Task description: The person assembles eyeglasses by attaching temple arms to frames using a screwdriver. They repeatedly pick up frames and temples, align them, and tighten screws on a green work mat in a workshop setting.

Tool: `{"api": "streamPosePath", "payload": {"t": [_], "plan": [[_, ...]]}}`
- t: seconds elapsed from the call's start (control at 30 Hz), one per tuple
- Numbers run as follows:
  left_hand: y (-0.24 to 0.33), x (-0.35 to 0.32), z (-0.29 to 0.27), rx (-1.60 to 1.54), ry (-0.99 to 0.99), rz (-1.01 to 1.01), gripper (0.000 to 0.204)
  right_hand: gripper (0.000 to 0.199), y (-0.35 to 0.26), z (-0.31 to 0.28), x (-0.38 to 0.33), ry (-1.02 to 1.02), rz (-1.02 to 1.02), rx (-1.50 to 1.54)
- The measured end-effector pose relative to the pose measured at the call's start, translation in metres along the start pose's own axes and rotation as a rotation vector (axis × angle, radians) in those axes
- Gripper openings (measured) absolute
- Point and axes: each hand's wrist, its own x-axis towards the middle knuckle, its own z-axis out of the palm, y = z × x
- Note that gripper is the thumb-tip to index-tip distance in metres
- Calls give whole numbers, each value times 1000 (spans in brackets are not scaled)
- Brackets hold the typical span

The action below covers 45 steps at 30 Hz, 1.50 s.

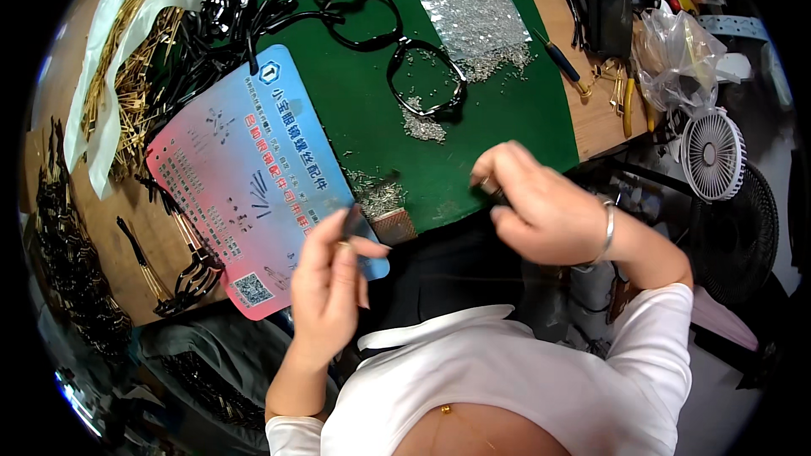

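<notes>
My left hand (328, 279) is closed in a pinch over the lower right edge of a pink and blue printed mat (279, 143). A short dark piece (350, 221) sticks up from its fingertips; its kind is not clear. My right hand (541, 207) is held above the front edge of the green work mat (515, 139), fingers curled in around something dark and mostly hidden. Between the hands lies a small heap of tiny metal parts (382, 196). Farther back rests a black eyeglass frame (390, 63), with more loose metal bits (424, 128) under its near rim.
Black eyeglass temples (228, 13) and gold metal strips (135, 89) are piled at the back left. A clear bag of small silver parts (469, 4) spills onto the mat. A screwdriver (562, 66), pliers (628, 105) and a white fan (712, 154) are on the right.
</notes>
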Motion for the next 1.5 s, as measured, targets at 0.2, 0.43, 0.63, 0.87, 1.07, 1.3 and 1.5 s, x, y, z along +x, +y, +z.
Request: {"api": "streamPosePath", "payload": {"t": [0.2, 0.43, 0.63, 0.87, 1.07, 1.3, 1.5], "plan": [[-1, 26, 15, 154, -2, 112, 32, 56, 5, 1, 17, 139, 17, -554], [27, 44, 31, -86, -248, 1, 31, 59, -2, -16, 30, 117, 21, -421], [26, 51, 33, -81, 8, 67, 33, 61, -3, -24, 46, 3, -37, -385], [1, 23, 6, 156, 96, 80, 29, 65, 9, -19, 24, -23, 19, -388], [-6, 26, 4, 221, 92, 142, 29, 66, 5, -15, 28, 3, 61, -492], [-9, 27, 1, 199, 74, 174, 30, 61, 2, -12, 28, 28, 57, -529], [-9, 28, -1, 183, 58, 166, 29, 67, 4, -11, 29, 10, 46, -556]]}}
